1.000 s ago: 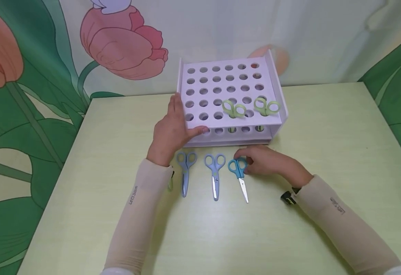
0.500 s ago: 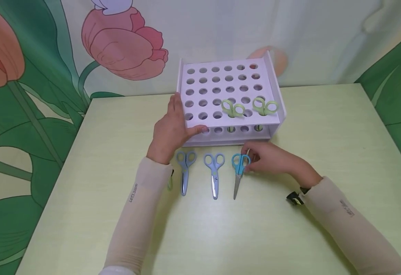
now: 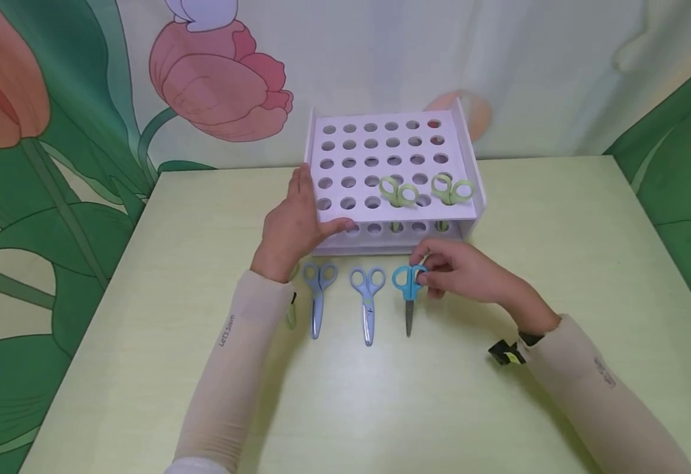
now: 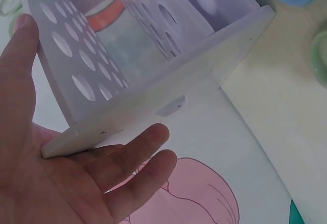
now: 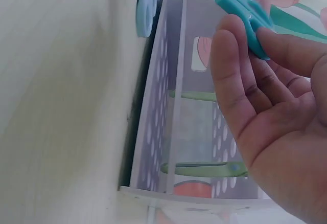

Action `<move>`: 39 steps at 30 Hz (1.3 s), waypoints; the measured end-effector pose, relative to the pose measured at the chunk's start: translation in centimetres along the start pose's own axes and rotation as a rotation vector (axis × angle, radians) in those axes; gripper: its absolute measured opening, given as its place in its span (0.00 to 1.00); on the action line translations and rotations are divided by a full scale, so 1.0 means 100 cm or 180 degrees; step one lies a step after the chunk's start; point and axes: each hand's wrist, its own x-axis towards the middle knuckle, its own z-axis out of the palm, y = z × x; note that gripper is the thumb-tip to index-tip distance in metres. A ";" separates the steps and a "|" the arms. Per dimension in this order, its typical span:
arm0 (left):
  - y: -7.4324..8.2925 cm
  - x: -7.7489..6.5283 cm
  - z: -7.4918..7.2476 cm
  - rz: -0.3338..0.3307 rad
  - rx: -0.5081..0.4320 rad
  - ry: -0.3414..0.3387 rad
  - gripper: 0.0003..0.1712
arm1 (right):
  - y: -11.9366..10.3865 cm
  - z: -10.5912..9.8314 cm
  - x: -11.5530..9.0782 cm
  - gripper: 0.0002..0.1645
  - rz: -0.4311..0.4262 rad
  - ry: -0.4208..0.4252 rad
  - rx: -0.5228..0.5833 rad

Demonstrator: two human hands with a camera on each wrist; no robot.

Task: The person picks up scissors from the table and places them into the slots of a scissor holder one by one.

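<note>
Teal-handled scissors (image 3: 407,282) hang by one finger loop from my right hand (image 3: 470,268), which pinches it between thumb and fingers. Their blades point toward the table's front; in the right wrist view the scissors (image 5: 240,9) are lifted off the table. My left hand (image 3: 292,227) rests on the near left corner of a white two-tier rack (image 3: 357,214) with rows of round holes. Its thumb lies along the front edge, its fairly straight fingers along the outer side wall. Two green-handled scissors, one (image 3: 399,192) left of the other (image 3: 452,190), stand in the rack's front holes.
Two blue scissors, one (image 3: 318,289) left of the other (image 3: 368,296), lie on the pale table (image 3: 381,408) before the rack. Another green-handled pair (image 3: 291,316) lies partly hidden under the left wrist. A flower-printed curtain (image 3: 381,52) hangs behind the table.
My right hand has picked up the teal scissors, and their blades have swung from pointing rightward to nearly straight toward the front. The left hand stays on the rack.
</note>
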 end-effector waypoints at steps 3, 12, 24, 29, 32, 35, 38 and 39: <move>0.001 0.000 0.000 -0.0023 -0.0028 -0.0022 0.76 | -0.004 -0.001 -0.003 0.08 -0.0035 0.0039 -0.0097; 0.001 -0.001 -0.003 -0.0047 -0.0079 -0.0012 0.75 | -0.015 -0.008 -0.012 0.07 -0.0130 0.0148 -0.0434; -0.008 -0.001 -0.001 0.0020 -0.0486 0.0004 0.69 | -0.037 -0.019 -0.017 0.07 -0.0304 0.0437 -0.0540; -0.011 -0.001 -0.004 0.0088 -0.0426 0.0077 0.68 | -0.052 -0.025 -0.016 0.06 -0.0405 0.0679 -0.0468; -0.012 0.002 -0.005 0.0117 -0.0379 0.0103 0.66 | -0.058 -0.028 -0.016 0.06 -0.0395 0.0802 -0.0488; -0.013 0.005 -0.006 0.0111 -0.0322 0.0125 0.64 | -0.062 -0.031 -0.015 0.06 -0.0415 0.0872 -0.0570; -0.015 0.008 -0.004 0.0119 -0.0406 0.0130 0.64 | -0.064 -0.034 -0.012 0.06 -0.0456 0.0930 -0.0669; -0.015 0.009 -0.003 0.0131 -0.0476 0.0125 0.65 | -0.066 -0.034 -0.012 0.07 -0.0473 0.0948 -0.0678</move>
